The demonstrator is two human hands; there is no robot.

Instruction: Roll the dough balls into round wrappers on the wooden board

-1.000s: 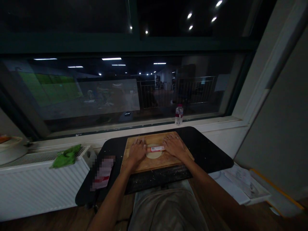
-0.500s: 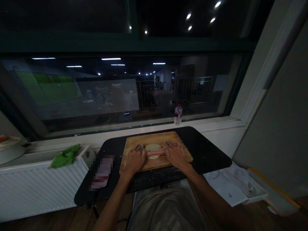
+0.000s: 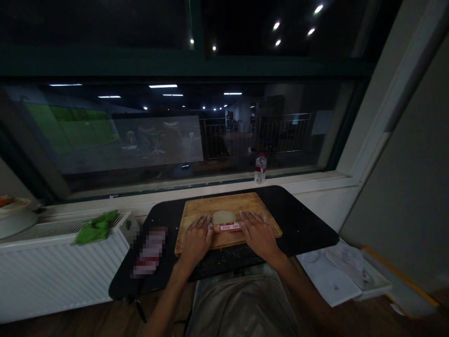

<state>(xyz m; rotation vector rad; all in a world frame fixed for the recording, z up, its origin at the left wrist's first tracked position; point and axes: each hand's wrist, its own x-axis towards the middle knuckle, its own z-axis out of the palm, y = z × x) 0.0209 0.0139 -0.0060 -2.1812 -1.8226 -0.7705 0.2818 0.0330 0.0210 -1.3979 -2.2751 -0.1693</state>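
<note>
A rolling pin (image 3: 229, 227) with a red-and-white printed label lies across the near side of a flat, rounded piece of dough (image 3: 224, 216). My left hand (image 3: 198, 236) is over the pin's left end, and my right hand (image 3: 257, 231) is over its right end. Both hands press down on it with the fingers reaching forward, so the pin's ends are hidden under them. White dusting shows on the fingers. Beneath everything is a wooden cutting board (image 3: 210, 202), set on a black table (image 3: 298, 224).
A pixelated flat object (image 3: 150, 250) lies on the table's left side. A bottle with a pink cap (image 3: 260, 168) stands on the windowsill. On the radiator (image 3: 63, 271) rests a green cloth (image 3: 96, 228). A white box (image 3: 336, 276) sits low at the right.
The rolling pin has rolled slightly toward me and turned, so its printed label faces up. Both hands moved back with it, their fingers straighter; more of the dough's far part shows.
</note>
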